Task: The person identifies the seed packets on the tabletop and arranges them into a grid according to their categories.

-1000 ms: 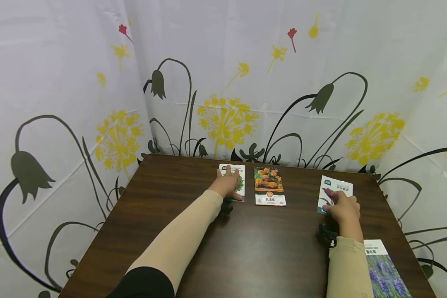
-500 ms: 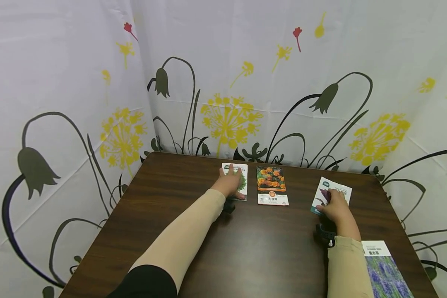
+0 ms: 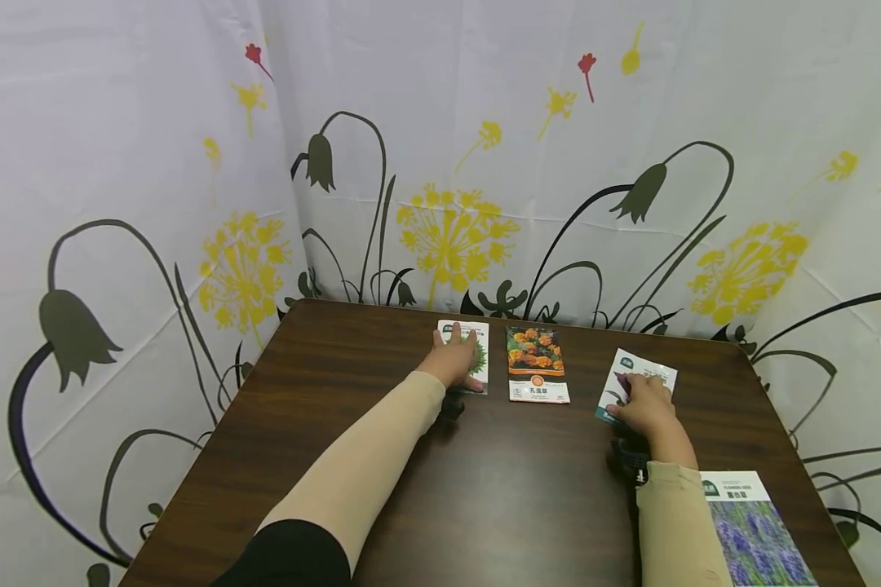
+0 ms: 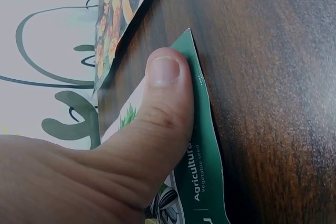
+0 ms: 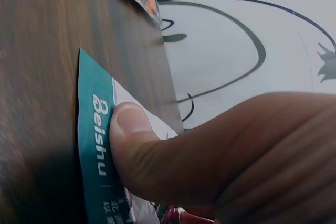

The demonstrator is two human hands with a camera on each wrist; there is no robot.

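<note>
In the head view my left hand (image 3: 451, 360) rests on a white seed packet with a green leafy plant (image 3: 483, 357), fingers spread. Its thumb lies across the packet's green bottom strip (image 4: 207, 150) in the left wrist view. To the right, an orange marigold seed packet (image 3: 536, 363) lies flat, untouched. My right hand (image 3: 648, 408) presses on a white seed packet with a purple plant (image 3: 629, 363), which lies turned at an angle. The right wrist view has the thumb on this packet beside its teal strip (image 5: 93, 182); the fingertips' undersides are hidden.
A larger lavender seed packet (image 3: 759, 538) lies at the table's front right, beside my right forearm. The dark brown wooden table (image 3: 514, 497) meets a white curtain (image 3: 426, 98) printed with flowers at its back edge.
My right hand has slid the purple plant packet leftward over the table, and it has turned a little. The left hand stays on its packet. The head view has shifted slightly.
</note>
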